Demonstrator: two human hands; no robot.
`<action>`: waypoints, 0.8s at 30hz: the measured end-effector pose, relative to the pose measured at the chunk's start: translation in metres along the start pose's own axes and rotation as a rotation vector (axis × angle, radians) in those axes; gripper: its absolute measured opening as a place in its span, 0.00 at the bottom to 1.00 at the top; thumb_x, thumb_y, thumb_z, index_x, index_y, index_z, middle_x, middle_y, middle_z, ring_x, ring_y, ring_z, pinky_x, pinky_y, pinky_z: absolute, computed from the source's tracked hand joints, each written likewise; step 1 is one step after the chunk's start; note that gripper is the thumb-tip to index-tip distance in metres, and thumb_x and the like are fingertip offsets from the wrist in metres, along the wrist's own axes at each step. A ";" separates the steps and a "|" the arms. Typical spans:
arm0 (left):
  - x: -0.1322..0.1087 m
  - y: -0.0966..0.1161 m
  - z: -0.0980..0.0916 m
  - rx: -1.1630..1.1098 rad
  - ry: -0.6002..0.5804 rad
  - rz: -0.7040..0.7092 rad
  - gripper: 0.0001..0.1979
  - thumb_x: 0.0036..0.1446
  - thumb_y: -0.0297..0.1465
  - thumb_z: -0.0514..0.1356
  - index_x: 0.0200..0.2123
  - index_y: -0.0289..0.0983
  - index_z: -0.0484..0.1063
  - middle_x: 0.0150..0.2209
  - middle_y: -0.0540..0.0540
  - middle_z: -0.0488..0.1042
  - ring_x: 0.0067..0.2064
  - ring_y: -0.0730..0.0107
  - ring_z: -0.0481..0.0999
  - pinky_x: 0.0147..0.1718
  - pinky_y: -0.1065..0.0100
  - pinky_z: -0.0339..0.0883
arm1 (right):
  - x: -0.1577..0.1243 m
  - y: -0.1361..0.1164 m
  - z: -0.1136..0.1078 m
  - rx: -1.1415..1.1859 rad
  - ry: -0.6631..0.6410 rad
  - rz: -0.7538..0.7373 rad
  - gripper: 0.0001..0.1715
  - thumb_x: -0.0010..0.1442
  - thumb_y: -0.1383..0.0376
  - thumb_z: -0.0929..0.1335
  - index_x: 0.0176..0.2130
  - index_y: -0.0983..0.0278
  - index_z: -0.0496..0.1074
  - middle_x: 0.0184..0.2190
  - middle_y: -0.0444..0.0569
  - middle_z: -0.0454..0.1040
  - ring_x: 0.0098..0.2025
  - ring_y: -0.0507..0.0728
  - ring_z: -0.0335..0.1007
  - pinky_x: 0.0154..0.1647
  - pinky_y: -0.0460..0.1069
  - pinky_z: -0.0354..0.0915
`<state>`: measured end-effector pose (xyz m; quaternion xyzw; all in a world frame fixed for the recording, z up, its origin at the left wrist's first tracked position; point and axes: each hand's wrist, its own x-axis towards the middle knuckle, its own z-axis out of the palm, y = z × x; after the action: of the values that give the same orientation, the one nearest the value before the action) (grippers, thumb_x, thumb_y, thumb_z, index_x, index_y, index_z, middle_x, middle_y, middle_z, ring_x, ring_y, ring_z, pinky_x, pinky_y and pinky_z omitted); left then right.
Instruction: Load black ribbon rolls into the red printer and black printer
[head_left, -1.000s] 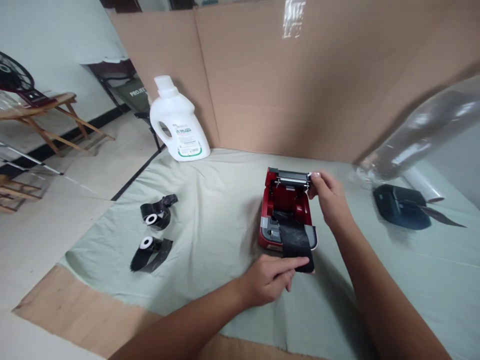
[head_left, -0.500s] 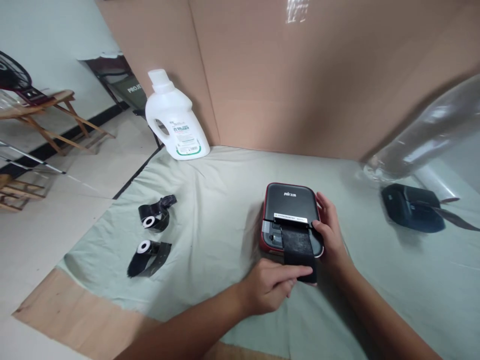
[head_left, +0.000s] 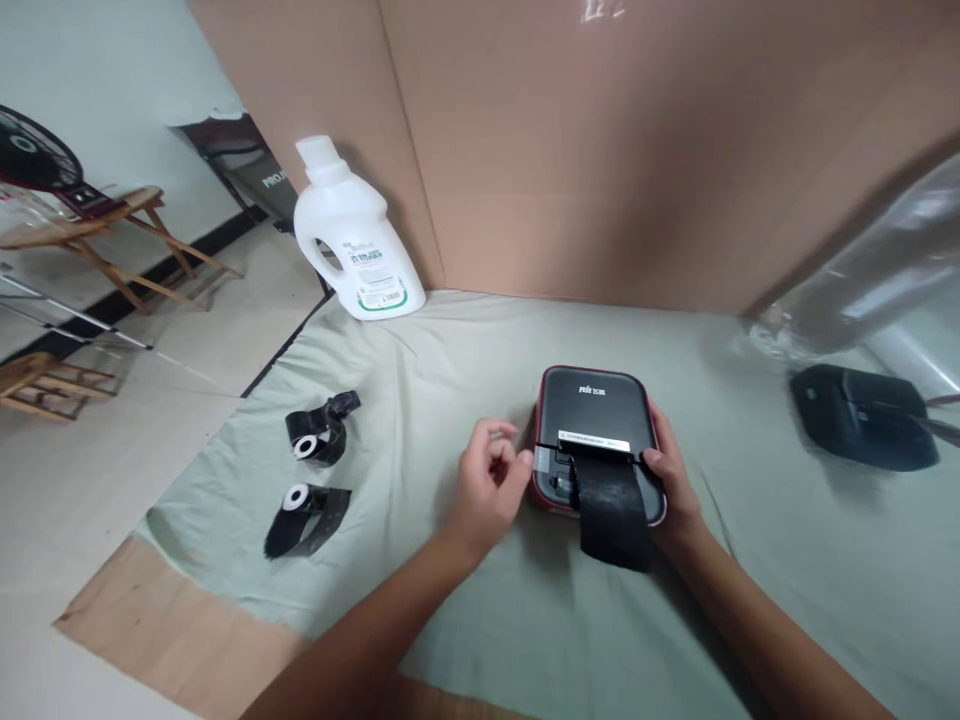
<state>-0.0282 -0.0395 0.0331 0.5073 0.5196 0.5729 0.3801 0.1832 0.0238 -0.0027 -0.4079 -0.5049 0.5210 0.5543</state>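
Two hands flank the printer (head_left: 592, 410), lid shut, mid-worktop (head_left: 450, 380). The right hand (head_left: 671, 490) clasps its right side; the left hand (head_left: 487, 490) has its fingers loosely curled, holding nothing (just beside it). A black strip (head_left: 611, 505) hangs from the slot, so loading looks finished; tearing it would call for a steady hold.

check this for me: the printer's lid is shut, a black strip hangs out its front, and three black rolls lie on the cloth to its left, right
Not quite. The head view shows two black rolls on the cloth to its left, not three. The rest holds: the printer has its lid shut, and the black strip hangs out its front.
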 end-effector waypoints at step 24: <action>0.041 -0.002 -0.005 -0.182 -0.335 -0.605 0.21 0.56 0.46 0.66 0.44 0.42 0.63 0.27 0.56 0.63 0.24 0.78 0.61 0.20 0.75 0.48 | -0.012 0.001 0.012 0.047 0.038 0.014 0.36 0.64 0.47 0.63 0.68 0.49 0.62 0.69 0.46 0.63 0.73 0.69 0.53 0.74 0.70 0.48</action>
<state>-0.0414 -0.0009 0.0385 0.3816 0.5236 0.3872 0.6559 0.1717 0.0108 -0.0034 -0.4082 -0.4792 0.5284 0.5697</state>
